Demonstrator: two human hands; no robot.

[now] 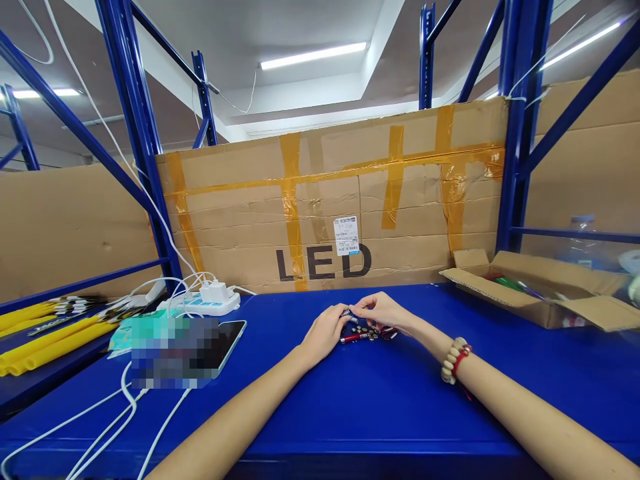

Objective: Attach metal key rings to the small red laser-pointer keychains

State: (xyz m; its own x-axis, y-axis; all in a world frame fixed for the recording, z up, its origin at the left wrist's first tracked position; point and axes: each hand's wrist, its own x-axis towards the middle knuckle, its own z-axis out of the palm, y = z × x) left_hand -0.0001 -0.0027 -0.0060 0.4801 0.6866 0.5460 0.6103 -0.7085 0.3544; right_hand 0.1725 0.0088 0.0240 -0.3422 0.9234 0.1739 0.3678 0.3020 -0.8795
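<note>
Both my hands meet at the middle of the blue table [380,407]. My left hand [325,331] and my right hand [383,309] pinch a small dark cylindrical piece [346,312] between their fingertips, just above the table. Right below them lies a red pen-like torch [356,337] beside a little heap of several small dark and red parts [376,331]. A beaded bracelet [454,360] sits on my right wrist. Which hand carries the small piece's weight I cannot tell.
A phone [223,343] lies left of my hands, next to a white power strip [200,305] with cables running off the front edge. Yellow tubes [45,340] lie far left. An open cardboard box [545,293] stands at right. A taped cardboard wall [330,200] marked LED closes the back.
</note>
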